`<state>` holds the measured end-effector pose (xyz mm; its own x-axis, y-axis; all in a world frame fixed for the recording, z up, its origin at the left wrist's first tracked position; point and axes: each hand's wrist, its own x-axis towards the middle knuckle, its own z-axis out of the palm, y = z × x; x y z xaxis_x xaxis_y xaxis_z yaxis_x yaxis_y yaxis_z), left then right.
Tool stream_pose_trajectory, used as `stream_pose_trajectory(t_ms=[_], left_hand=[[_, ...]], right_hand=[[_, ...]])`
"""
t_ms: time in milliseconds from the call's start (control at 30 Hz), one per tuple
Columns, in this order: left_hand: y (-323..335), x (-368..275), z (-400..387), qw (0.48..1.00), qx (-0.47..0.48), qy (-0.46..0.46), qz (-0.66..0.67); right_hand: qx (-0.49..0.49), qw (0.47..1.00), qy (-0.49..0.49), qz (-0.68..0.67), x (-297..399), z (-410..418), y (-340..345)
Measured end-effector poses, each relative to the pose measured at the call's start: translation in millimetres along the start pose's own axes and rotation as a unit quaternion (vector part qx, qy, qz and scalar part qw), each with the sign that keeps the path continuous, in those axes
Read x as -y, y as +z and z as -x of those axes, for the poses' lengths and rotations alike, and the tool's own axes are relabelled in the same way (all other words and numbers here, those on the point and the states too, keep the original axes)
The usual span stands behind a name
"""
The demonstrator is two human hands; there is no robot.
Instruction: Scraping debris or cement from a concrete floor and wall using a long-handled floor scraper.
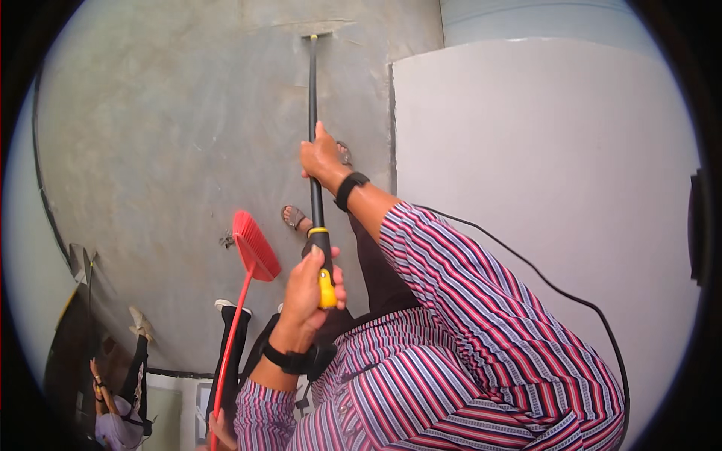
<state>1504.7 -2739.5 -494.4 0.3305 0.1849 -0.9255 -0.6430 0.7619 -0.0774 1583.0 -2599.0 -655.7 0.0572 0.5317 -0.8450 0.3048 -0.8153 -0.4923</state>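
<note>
My left hand (304, 290) is wrapped around the black-and-yellow end grip (319, 239) of a long-handled floor tool. Farther along, my right hand (324, 158) grasps its black pole (312, 84), thumb pointing along it. The pole runs away from me to a thin, dark crossbar head (317, 36) on the grey concrete floor (169, 113). From this angle I cannot tell whether that head is a mop, brush or squeegee. Both wrists wear black bands. My sandalled feet (293, 217) stand beneath the pole.
Left of me, another person's hand (223, 428) holds a red broom (254, 248), its bristles by a small debris pile (227, 239). A further person (121, 417) stands at lower left near a dark object (73, 332). A pale wall (536, 146) rises on my right; a black cable (524, 256) trails beside my arm.
</note>
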Motion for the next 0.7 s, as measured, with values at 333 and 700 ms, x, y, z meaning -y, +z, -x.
stream_pose_trajectory(t_ms=[333,700], left_hand=[[2.9,-3.1,32.2,0.999,-0.014,-0.042,-0.017],[16.7,-10.3,12.8,0.999,0.002,0.006,-0.051]], right_hand=[[-0.001,0.998,0.018,0.059,6.9,28.2,8.8],[-0.01,1.0,0.001,-0.01,0.7,7.6,-1.3]])
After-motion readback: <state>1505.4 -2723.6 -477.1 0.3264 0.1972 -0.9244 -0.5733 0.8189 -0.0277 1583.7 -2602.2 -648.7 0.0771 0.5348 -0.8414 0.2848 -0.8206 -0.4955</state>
